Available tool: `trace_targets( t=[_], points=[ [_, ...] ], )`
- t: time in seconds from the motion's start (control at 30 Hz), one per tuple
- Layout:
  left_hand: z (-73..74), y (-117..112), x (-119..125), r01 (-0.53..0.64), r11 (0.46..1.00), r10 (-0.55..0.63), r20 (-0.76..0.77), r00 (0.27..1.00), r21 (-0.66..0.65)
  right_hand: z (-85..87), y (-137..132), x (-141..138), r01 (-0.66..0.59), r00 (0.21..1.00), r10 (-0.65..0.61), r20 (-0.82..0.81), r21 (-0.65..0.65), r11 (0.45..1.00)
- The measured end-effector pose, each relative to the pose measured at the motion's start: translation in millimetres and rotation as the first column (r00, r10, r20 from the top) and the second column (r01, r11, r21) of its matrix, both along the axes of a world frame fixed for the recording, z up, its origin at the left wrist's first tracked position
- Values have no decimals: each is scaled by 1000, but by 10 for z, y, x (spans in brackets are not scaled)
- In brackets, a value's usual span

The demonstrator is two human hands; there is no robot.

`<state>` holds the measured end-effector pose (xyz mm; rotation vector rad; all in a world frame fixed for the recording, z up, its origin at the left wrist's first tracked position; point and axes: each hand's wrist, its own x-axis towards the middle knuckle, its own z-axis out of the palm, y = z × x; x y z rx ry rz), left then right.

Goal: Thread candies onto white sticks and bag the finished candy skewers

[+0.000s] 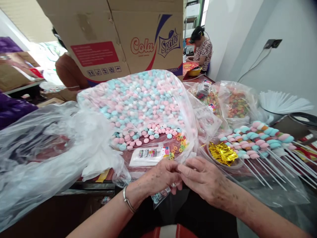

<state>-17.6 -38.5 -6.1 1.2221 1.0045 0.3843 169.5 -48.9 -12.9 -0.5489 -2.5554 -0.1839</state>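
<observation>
My left hand [158, 177], with a metal bangle at its wrist, is closed around a small clear printed plastic bag [160, 196] that hangs below its fingers. Pressed up against it, my right hand [204, 177] has its fingers pinched together; what lies between them is hidden. Just beyond the hands rests a stack of flat printed plastic bags [146, 158]. Orange, yellow and green ring candies [179, 145] lie loose behind my fingertips. Pink, blue and white round candies [138, 140] spill from the mouth of a large clear plastic bag [148, 96].
To the right are a bowl of gold ties [223, 153], candy skewers [260, 142] on white sticks, bags of ring candies [236, 102] and white sticks [284, 102]. Crumpled plastic [81, 142] covers the left. A cardboard box [146, 36] stands behind; another person [203, 49] sits farther back.
</observation>
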Motion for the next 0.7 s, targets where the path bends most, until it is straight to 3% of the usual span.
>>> trace_targets(
  t=[0.1,0.23,0.3,0.37,0.4,0.43,0.53,0.63,0.67,0.7],
  points=[
    [10,-36,-48,131,990,-132,-13,991,-43,31,-38,8,-92,993,97,71,-68,993],
    [48,-84,-38,122,992,-126,-127,984,-34,-45,-147,-35,-16,998,21,52,-84,996],
    [82,-104,-6,121,989,-93,-276,957,86,-101,-186,-72,76,997,-76,1,-51,996],
    [98,-122,39,168,930,-6,-445,895,327,-148,-191,-122,199,978,-199,-60,-19,980],
    [93,-128,63,219,853,62,-509,859,474,-167,-176,-151,265,960,-266,-89,-17,964],
    [77,-130,87,276,742,143,-546,825,611,-182,-149,-180,326,938,-327,-116,-28,945],
    [-17,-127,142,368,374,385,-504,773,851,-203,-3,-253,425,864,-453,-220,-165,890],
    [-125,-157,163,242,60,530,-236,815,969,-168,148,-295,372,728,-558,-399,-454,810],
    [-149,-184,162,166,-13,519,-135,844,986,-141,173,-311,313,665,-605,-438,-572,758],
    [-162,-215,158,84,-27,484,-60,873,996,-109,180,-333,234,605,-652,-457,-680,695]
  ],
)
